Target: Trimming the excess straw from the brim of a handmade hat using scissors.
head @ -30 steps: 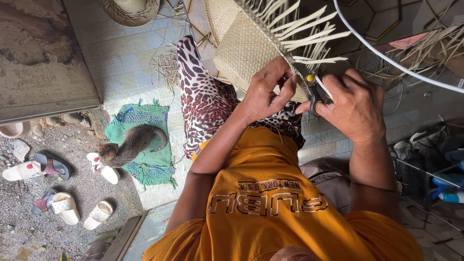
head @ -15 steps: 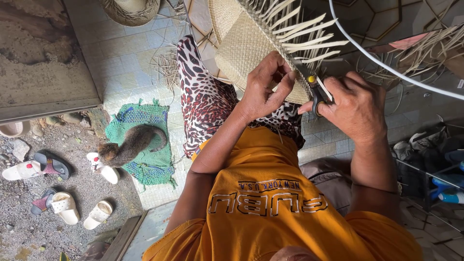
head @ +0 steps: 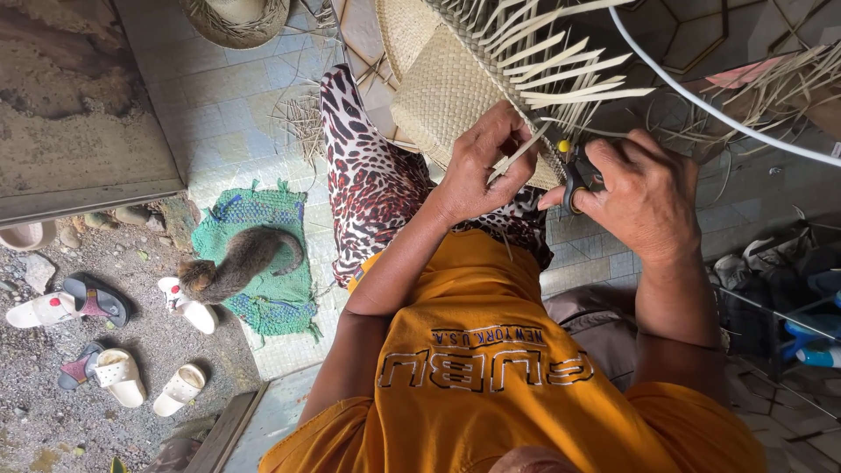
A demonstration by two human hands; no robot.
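Tiled floor below, with a cat (head: 236, 263) curled on a green mat (head: 263, 254) by scattered sandals (head: 114, 372). Left hand (head: 477, 166) pinches a loose strip (head: 519, 151) of the woven mat (head: 455, 88) resting on the lap, while right hand (head: 644, 188) grips small scissors (head: 576, 171) just beside it. Looks like trimming time: the blades need to meet that strip close to the woven edge.

Loose straw strips (head: 561, 79) bristle above both hands and a white cable (head: 701, 96) arcs just beyond the right hand (head: 644, 188), while the tiled floor (head: 219, 114) left of the patterned leg (head: 368, 175) lies open up to the cat (head: 236, 263) on its green mat (head: 263, 307).
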